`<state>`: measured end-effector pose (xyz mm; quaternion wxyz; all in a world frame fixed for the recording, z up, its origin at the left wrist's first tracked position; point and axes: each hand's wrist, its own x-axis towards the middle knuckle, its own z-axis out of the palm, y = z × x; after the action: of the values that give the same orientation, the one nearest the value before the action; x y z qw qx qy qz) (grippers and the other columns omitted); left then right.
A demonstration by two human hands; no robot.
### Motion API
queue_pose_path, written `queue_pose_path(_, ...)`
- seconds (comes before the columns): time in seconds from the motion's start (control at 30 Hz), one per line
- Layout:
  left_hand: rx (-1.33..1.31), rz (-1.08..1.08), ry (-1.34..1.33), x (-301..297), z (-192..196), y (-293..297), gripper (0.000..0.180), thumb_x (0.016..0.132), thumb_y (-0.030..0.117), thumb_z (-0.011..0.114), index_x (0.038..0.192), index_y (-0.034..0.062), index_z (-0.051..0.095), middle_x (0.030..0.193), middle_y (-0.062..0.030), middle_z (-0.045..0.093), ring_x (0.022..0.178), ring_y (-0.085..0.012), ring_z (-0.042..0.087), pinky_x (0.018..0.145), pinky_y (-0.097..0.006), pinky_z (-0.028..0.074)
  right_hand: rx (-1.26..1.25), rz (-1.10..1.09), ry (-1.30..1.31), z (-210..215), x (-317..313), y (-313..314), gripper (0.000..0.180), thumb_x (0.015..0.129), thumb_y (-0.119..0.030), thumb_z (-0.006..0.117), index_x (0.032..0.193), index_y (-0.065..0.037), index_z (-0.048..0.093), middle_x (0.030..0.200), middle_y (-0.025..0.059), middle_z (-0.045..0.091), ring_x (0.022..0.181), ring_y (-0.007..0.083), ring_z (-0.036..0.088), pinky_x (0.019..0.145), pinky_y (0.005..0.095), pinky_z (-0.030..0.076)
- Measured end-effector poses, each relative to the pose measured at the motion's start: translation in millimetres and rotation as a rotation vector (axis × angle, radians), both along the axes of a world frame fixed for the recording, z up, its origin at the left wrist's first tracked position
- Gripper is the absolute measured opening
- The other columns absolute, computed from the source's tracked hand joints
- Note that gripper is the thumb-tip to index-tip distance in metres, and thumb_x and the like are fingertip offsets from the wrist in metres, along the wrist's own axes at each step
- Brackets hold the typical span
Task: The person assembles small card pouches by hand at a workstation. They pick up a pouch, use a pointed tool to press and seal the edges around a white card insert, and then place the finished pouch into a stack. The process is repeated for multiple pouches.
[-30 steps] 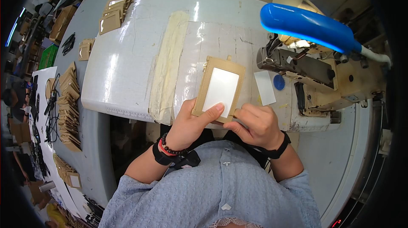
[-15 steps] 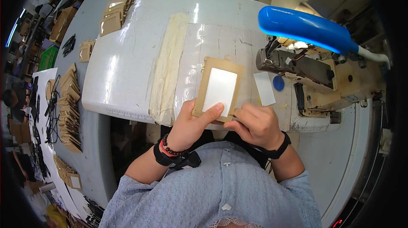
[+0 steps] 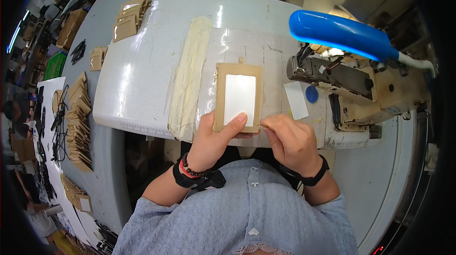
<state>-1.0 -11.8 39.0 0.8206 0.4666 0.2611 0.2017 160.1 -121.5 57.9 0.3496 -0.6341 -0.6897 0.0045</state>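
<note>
- Far left: beige pieces (image 3: 78,134) lay in overlapping rows beside a tangled black cord (image 3: 58,127). No lettering on them could be made out.
- Upper left of the white worktable (image 3: 156,41): another cluster of beige pieces (image 3: 127,21), some with pale panels.
- Table's near edge: a ruler strip (image 3: 145,127) carried fine marks, too small to read. Yellowed tape (image 3: 190,74) ran upward from beside it.
- Left hand (image 3: 209,136): closed on the lower left of the beige holder (image 3: 239,96), thumb pressed flat over its white panel, fingers mostly hidden underneath.
- Beige holder: held upright above the near side of the table, in front of the body, panel facing up; tab at top, zip down the left edge. No brand or print visible on it.
- Right hand (image 3: 292,136): fingers curled, thumb and index drawn together at the holder's lower right edge. Could not tell whether they gripped anything.
- Step, as judged: close handwork at that lower right corner. Next move seemed to call for a steady left grip and a fine, controlled right pinch.
- Right: white card (image 3: 297,100), blue disc (image 3: 311,94), then the sewing machine (image 3: 351,77) under a blue lamp (image 3: 339,32); its small plate was illegible.
</note>
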Motion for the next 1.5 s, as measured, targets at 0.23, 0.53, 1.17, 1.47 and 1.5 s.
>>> queue_pose_path(0.23, 0.024, 0.077, -0.006, 0.3, -0.8, -3.0, 0.030, 0.096, 0.019, 0.057, 0.113, -0.0054, 0.058, 0.102, -0.0122, 0.065, 0.089, -0.0178, 0.066, 0.077, -0.031, 0.057, 0.003, -0.006, 0.000, -0.4, -2.3, 2.0, 0.017, 0.078, -0.002, 0.065, 0.094, -0.003, 0.060, 0.085, 0.0080, 0.065, 0.070, 0.0233, 0.066, 0.056, 0.0314, 0.051)
queue_pose_path(0.53, 0.132, 0.093, 0.037, -1.3, -6.0, -2.8, 0.029, 0.094, 0.020, 0.061, 0.108, -0.0053, 0.060, 0.095, -0.0093, 0.067, 0.085, -0.0126, 0.064, 0.074, -0.027, 0.054, -0.002, -0.002, 0.007, -0.6, -2.8, 2.0, 0.016, 0.078, -0.002, 0.066, 0.093, -0.003, 0.061, 0.084, 0.0087, 0.065, 0.069, 0.0239, 0.066, 0.056, 0.0317, 0.051)
queue_pose_path(1.17, 0.015, -0.003, -0.020, -4.5, 0.9, -0.5, 0.031, 0.094, 0.018, 0.059, 0.113, -0.0064, 0.057, 0.101, -0.0114, 0.065, 0.087, -0.0155, 0.064, 0.075, -0.029, 0.056, -0.070, 0.119, 0.206, 4.8, -1.1, 4.0, 0.019, 0.082, -0.015, 0.071, 0.084, -0.002, 0.057, 0.074, 0.0097, 0.056, 0.058, 0.0254, 0.059, 0.049, 0.0332, 0.045)
queue_pose_path(1.47, 0.046, 0.010, 0.030, -4.6, -1.7, -2.2, 0.028, 0.094, 0.018, 0.061, 0.108, -0.0061, 0.061, 0.095, -0.0096, 0.066, 0.085, -0.0125, 0.063, 0.074, -0.027, 0.053, 0.039, 0.138, -0.008, -1.3, 0.4, 5.3, 0.027, 0.078, -0.022, 0.074, 0.072, -0.006, 0.054, 0.067, 0.0058, 0.052, 0.053, 0.0214, 0.056, 0.044, 0.0323, 0.043)
queue_pose_path(1.5, 0.059, 0.009, 0.040, -4.9, -2.2, -2.2, 0.028, 0.094, 0.018, 0.061, 0.108, -0.0060, 0.061, 0.095, -0.0095, 0.066, 0.085, -0.0121, 0.063, 0.073, -0.027, 0.053, 0.051, 0.137, -0.014, -1.9, 0.2, 5.5, 0.027, 0.078, -0.022, 0.075, 0.071, -0.006, 0.053, 0.067, 0.0054, 0.051, 0.052, 0.0211, 0.056, 0.044, 0.0322, 0.043)
